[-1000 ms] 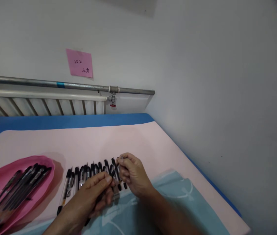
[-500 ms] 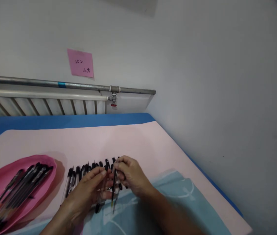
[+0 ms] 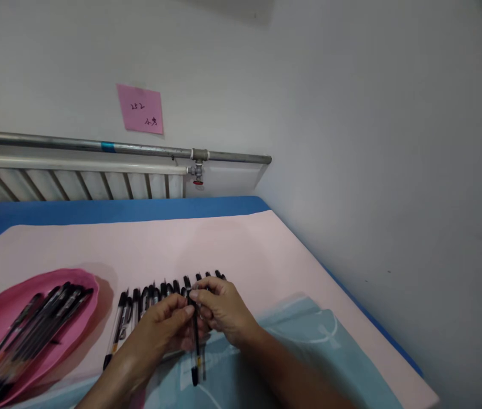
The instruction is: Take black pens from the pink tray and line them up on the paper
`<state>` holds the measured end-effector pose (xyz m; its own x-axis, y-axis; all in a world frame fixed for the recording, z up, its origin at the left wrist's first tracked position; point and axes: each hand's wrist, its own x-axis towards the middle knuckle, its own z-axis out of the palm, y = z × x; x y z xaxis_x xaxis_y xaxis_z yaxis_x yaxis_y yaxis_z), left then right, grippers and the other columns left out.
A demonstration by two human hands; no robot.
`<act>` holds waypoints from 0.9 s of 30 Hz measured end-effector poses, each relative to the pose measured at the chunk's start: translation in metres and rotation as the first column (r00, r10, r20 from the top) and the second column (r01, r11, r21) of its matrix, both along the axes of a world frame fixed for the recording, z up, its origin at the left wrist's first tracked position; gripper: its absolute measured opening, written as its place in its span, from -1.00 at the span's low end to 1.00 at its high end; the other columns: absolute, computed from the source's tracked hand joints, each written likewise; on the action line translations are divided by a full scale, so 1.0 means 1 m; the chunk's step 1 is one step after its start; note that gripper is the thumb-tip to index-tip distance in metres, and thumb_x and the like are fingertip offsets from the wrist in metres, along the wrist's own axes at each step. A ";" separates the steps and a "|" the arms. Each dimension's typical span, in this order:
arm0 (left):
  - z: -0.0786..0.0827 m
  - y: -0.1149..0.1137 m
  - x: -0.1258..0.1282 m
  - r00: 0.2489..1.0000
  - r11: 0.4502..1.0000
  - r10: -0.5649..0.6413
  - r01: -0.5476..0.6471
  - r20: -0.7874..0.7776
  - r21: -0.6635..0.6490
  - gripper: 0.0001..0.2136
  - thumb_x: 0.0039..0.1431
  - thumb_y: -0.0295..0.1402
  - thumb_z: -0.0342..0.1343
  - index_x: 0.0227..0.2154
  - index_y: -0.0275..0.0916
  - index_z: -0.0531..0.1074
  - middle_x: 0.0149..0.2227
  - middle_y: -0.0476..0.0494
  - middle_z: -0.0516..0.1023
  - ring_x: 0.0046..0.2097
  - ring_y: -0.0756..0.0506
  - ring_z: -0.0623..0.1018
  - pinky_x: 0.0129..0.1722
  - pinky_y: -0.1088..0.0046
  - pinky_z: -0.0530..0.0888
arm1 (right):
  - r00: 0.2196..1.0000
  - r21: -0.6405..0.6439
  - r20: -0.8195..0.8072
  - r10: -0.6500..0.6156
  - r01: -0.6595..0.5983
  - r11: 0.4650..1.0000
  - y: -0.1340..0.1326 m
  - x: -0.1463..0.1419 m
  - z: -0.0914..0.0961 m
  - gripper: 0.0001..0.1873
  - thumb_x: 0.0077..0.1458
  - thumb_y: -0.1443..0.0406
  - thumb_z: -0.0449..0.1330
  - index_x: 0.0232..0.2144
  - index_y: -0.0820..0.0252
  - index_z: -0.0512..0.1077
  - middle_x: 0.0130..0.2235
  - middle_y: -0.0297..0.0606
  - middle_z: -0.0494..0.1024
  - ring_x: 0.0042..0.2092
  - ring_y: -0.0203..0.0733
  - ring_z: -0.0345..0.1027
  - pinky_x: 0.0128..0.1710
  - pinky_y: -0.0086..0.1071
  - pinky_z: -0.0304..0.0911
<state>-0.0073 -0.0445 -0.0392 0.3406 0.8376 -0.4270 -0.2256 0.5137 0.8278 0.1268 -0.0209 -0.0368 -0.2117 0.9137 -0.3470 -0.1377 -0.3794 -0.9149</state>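
Observation:
My left hand (image 3: pixel 166 324) pinches a clear pen barrel (image 3: pixel 194 355) between thumb and fingers, its black end pointing down toward me. My right hand (image 3: pixel 219 307) is closed at the barrel's upper end, its fingertips on the top of a dark pen refill (image 3: pixel 195 326). The refill runs down along the barrel and appears to be inside it; the fingers partly cover where the two meet. Behind both hands lies a row of black-capped clear pens (image 3: pixel 134 301) on the pink surface, partly hidden by my hands.
A pink tray (image 3: pixel 90 278) at the left holds several dark refills or pens (image 3: pixel 45 324). Light-blue patterned cloth (image 3: pixel 296 324) lies under my forearms, over the pink table covering (image 3: pixel 147 250). A wall stands along the right; a radiator (image 3: pixel 87 182) and pipe run behind.
The refill, held apart beside the barrel earlier, is now lined up with it and looks inserted. My right hand has come closer to my left, and the barrel has shifted right.

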 end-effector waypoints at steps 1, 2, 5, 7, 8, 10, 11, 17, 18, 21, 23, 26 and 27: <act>0.000 0.001 -0.001 1.000 1.000 -0.015 0.015 0.005 0.005 -0.76 -0.10 -0.22 0.21 -0.48 -0.28 0.36 -0.49 -0.07 0.54 -0.47 0.00 0.51 -0.46 0.50 0.37 | 1.000 -0.015 -0.009 0.018 -0.018 1.000 0.000 0.001 0.000 -0.90 -0.12 0.30 0.18 -0.47 0.22 0.36 -0.77 -0.56 0.19 -0.76 -0.49 -0.05 -0.78 -0.59 -0.14; 0.000 0.001 -0.002 1.000 1.000 -0.029 0.029 0.008 0.012 -0.76 -0.09 -0.22 0.21 -0.48 -0.28 0.36 -0.51 -0.06 0.53 -0.49 0.01 0.50 -0.49 0.52 0.35 | 0.999 -0.032 -0.022 0.040 -0.041 0.999 0.001 0.002 0.001 -0.89 -0.12 0.30 0.18 -0.47 0.22 0.36 -0.77 -0.55 0.19 -0.76 -0.49 -0.04 -0.78 -0.59 -0.13; -0.002 0.002 -0.004 0.999 0.998 -0.049 0.049 -0.003 0.036 -0.76 -0.08 -0.21 0.20 -0.47 -0.28 0.36 -0.53 -0.03 0.51 -0.52 0.03 0.47 -0.52 0.54 0.32 | 0.995 -0.069 -0.047 0.093 -0.096 0.993 0.001 0.003 0.001 -0.86 -0.12 0.26 0.19 -0.48 0.23 0.36 -0.76 -0.55 0.18 -0.75 -0.48 -0.01 -0.77 -0.59 -0.12; -0.004 0.002 -0.004 0.998 0.997 -0.054 0.055 -0.019 0.047 -0.76 -0.08 -0.19 0.19 -0.48 -0.28 0.36 -0.53 -0.03 0.50 -0.53 0.03 0.46 -0.52 0.53 0.32 | 0.996 -0.058 -0.043 0.084 -0.086 0.995 0.000 0.003 0.002 -0.84 -0.14 0.26 0.20 -0.47 0.24 0.37 -0.76 -0.55 0.18 -0.75 -0.50 -0.03 -0.77 -0.60 -0.13; -0.005 0.001 -0.003 0.998 0.996 -0.060 0.061 -0.027 0.059 -0.75 -0.08 -0.18 0.18 -0.49 -0.28 0.36 -0.54 -0.04 0.49 -0.54 0.03 0.45 -0.52 0.51 0.33 | 0.997 -0.046 -0.043 0.071 -0.073 0.996 -0.001 0.003 0.002 -0.84 -0.15 0.26 0.21 -0.47 0.24 0.38 -0.76 -0.55 0.18 -0.75 -0.51 -0.05 -0.77 -0.60 -0.15; -0.006 0.000 -0.001 0.997 0.994 -0.065 0.069 -0.042 0.090 -0.72 -0.07 -0.14 0.16 -0.51 -0.29 0.37 -0.57 -0.04 0.47 -0.54 0.02 0.43 -0.52 0.48 0.33 | 0.997 -0.016 -0.059 0.041 -0.042 0.999 -0.001 0.003 0.003 -0.83 -0.17 0.26 0.22 -0.47 0.25 0.38 -0.76 -0.55 0.17 -0.75 -0.53 -0.09 -0.78 -0.61 -0.19; -0.006 0.000 0.000 0.997 0.993 -0.062 0.066 -0.044 0.101 -0.71 -0.08 -0.12 0.16 -0.51 -0.29 0.38 -0.58 -0.05 0.45 -0.53 0.00 0.43 -0.52 0.47 0.34 | 0.997 -0.002 -0.078 0.023 -0.023 1.000 -0.001 0.005 0.004 -0.82 -0.17 0.26 0.23 -0.47 0.25 0.38 -0.76 -0.56 0.16 -0.75 -0.53 -0.10 -0.78 -0.61 -0.20; 0.007 0.000 -0.001 0.986 0.995 0.085 -0.076 -0.147 0.068 -0.70 -0.10 -0.09 0.14 -0.51 -0.27 0.42 -0.46 -0.13 0.50 -0.37 -0.08 0.49 -0.41 0.40 0.42 | 0.955 0.090 -0.226 -0.192 0.216 0.972 0.029 0.044 0.014 -0.73 -0.27 0.28 0.31 -0.46 0.27 0.36 -0.66 -0.50 0.24 -0.69 -0.54 -0.05 -0.79 -0.62 -0.28; 0.009 0.000 -0.002 0.983 0.993 0.105 -0.096 -0.153 0.066 -0.70 -0.11 -0.08 0.14 -0.51 -0.27 0.42 -0.45 -0.13 0.51 -0.37 -0.09 0.49 -0.39 0.38 0.43 | 0.947 0.109 -0.223 -0.229 0.258 0.960 0.036 0.055 0.016 -0.71 -0.30 0.28 0.32 -0.47 0.28 0.35 -0.64 -0.48 0.26 -0.67 -0.53 -0.03 -0.80 -0.62 -0.29; 0.013 0.000 -0.003 0.978 0.991 0.128 -0.121 -0.163 0.052 -0.68 -0.13 -0.05 0.14 -0.50 -0.24 0.42 -0.46 -0.11 0.51 -0.38 -0.08 0.50 -0.38 0.37 0.43 | 0.959 0.150 -0.078 -0.272 0.281 0.948 0.053 0.087 0.013 -0.71 -0.31 0.26 0.31 -0.51 0.27 0.32 -0.64 -0.47 0.25 -0.67 -0.51 -0.01 -0.80 -0.61 -0.31; 0.011 0.000 -0.003 0.978 0.993 0.113 -0.105 -0.177 0.059 -0.67 -0.13 -0.03 0.13 -0.52 -0.24 0.42 -0.46 -0.10 0.50 -0.39 -0.08 0.50 -0.41 0.40 0.42 | 0.972 0.101 0.084 -0.218 0.209 0.973 0.059 0.101 0.004 -0.75 -0.24 0.23 0.26 -0.53 0.25 0.30 -0.69 -0.49 0.22 -0.71 -0.52 -0.06 -0.80 -0.60 -0.31; 0.007 0.001 -0.003 0.976 0.995 0.084 -0.073 -0.202 0.065 -0.66 -0.13 -0.02 0.11 -0.51 -0.24 0.42 -0.46 -0.10 0.49 -0.41 -0.07 0.47 -0.47 0.44 0.39 | 0.966 0.032 0.204 -0.158 0.155 0.987 0.062 0.110 -0.014 -0.80 -0.18 0.23 0.22 -0.54 0.25 0.30 -0.73 -0.49 0.22 -0.76 -0.53 -0.11 -0.80 -0.60 -0.32; 0.006 0.002 -0.003 0.973 0.996 0.082 -0.071 -0.216 0.055 -0.66 -0.13 -0.02 0.11 -0.50 -0.24 0.42 -0.46 -0.11 0.49 -0.41 -0.07 0.47 -0.47 0.44 0.39 | 0.964 0.020 0.223 -0.148 0.147 0.989 0.062 0.110 -0.019 -0.81 -0.18 0.25 0.21 -0.54 0.26 0.32 -0.74 -0.48 0.23 -0.76 -0.52 -0.09 -0.80 -0.60 -0.33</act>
